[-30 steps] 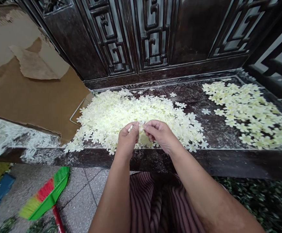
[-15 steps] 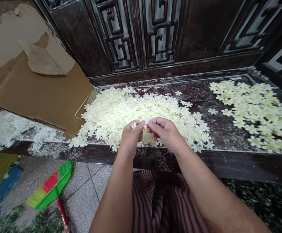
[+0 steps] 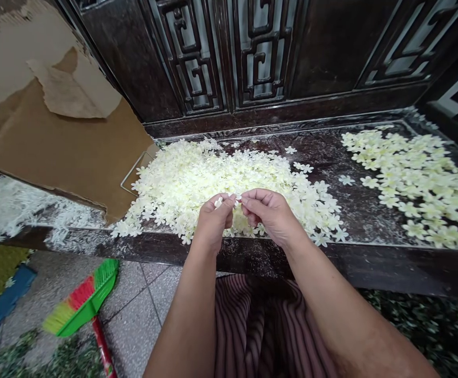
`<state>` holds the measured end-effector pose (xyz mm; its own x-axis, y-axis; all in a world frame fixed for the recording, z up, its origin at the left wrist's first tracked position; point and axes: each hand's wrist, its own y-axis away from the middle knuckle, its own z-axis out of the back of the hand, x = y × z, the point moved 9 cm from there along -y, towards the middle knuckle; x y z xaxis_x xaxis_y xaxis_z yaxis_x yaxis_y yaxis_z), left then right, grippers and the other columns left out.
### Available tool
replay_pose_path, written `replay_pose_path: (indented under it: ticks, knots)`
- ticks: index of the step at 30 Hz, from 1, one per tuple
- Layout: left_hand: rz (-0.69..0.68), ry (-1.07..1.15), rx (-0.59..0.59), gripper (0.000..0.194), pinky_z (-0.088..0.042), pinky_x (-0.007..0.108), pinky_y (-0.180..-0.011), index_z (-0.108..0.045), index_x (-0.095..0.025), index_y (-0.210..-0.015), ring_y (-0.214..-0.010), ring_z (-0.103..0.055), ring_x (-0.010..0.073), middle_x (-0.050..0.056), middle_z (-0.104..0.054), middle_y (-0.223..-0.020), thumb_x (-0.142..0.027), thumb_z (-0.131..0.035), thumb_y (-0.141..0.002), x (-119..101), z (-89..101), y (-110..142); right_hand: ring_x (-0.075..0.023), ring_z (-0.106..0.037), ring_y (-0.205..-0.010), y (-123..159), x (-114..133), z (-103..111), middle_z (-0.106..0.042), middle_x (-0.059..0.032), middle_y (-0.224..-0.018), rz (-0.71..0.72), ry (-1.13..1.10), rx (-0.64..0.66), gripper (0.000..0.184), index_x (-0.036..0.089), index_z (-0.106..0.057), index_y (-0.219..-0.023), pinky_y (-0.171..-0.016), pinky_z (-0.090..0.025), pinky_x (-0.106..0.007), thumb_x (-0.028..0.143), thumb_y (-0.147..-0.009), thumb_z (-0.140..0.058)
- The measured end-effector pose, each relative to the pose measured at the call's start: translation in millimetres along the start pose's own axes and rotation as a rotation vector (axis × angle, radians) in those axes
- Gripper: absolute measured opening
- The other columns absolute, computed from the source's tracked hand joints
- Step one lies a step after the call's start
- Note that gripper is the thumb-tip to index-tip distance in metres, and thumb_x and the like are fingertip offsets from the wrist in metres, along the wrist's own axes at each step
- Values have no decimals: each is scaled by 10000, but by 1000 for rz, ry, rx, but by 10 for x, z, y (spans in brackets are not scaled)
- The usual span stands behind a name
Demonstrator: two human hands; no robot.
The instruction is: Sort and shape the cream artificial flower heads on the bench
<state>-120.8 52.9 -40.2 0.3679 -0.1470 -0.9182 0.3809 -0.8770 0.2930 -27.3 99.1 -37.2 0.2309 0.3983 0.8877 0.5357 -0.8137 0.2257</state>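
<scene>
My left hand (image 3: 215,219) and my right hand (image 3: 267,214) meet over the front of a heap of artificial flowers (image 3: 197,178), pale yellow-white with separate petals. Between both thumbs and forefingers is a small white flower (image 3: 237,198), pinched from either side. Another white flower (image 3: 218,202) shows by the left forefinger; whether it is held there I cannot tell. The fingers of each hand are closed, the lower ones curled and partly hidden. Loose flowers spread around the heap on a dark wooden bench (image 3: 315,147).
More flowers (image 3: 422,184) lie on the bench at the right. Leftward stand a cardboard box (image 3: 63,147) and a pile of white bits (image 3: 12,207). On the tiled floor is a green, red and yellow broom (image 3: 83,302). Dark green foliage (image 3: 429,325) fills the lower right. A carved lattice back (image 3: 260,63) rises behind.
Both hands stay nearly in place. The right fingers have shifted slightly at the pinched flower, and more of its white petals show between the fingertips.
</scene>
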Motion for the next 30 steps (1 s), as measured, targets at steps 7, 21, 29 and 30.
replay_pose_path:
  ticks: [7,21,29,30]
  knots:
    - [-10,-71,-11,282,-142,164,-394,-460,-178,-652,-373,-191,18,-119,-280,-406,-322,-700,-624,8,9,-15,-33,-366,-346,-1,-1,14,-505,76,-431,-2,-15,-15,197,163,-581,-620,-364,-277,-195,270,-531,-720]
    - [-373,-567,-176,173,-305,200,-487,-602,-187,-813,-480,-362,75,-64,-434,-546,-318,-622,-701,-348,1,112,-32,-307,-379,-24,35,135,-442,90,-407,24,116,-117,89,165,-552,-562,-403,-225,-204,228,-539,-610]
    - [-295,-496,-30,143,-388,233,-634,-586,-175,-632,-612,-472,111,-34,-537,-589,-300,-583,-701,-248,-35,44,-25,-278,-358,-20,32,36,-409,101,-374,27,144,-51,104,165,-543,-540,-382,-188,-195,228,-549,-625]
    - [-275,-470,-47,146,-374,227,-600,-576,-180,-631,-560,-434,99,-48,-492,-545,-306,-580,-705,-235,6,27,-25,-281,-358,-21,33,28,-412,101,-379,25,133,-42,99,166,-551,-547,-378,-194,-193,217,-549,-636]
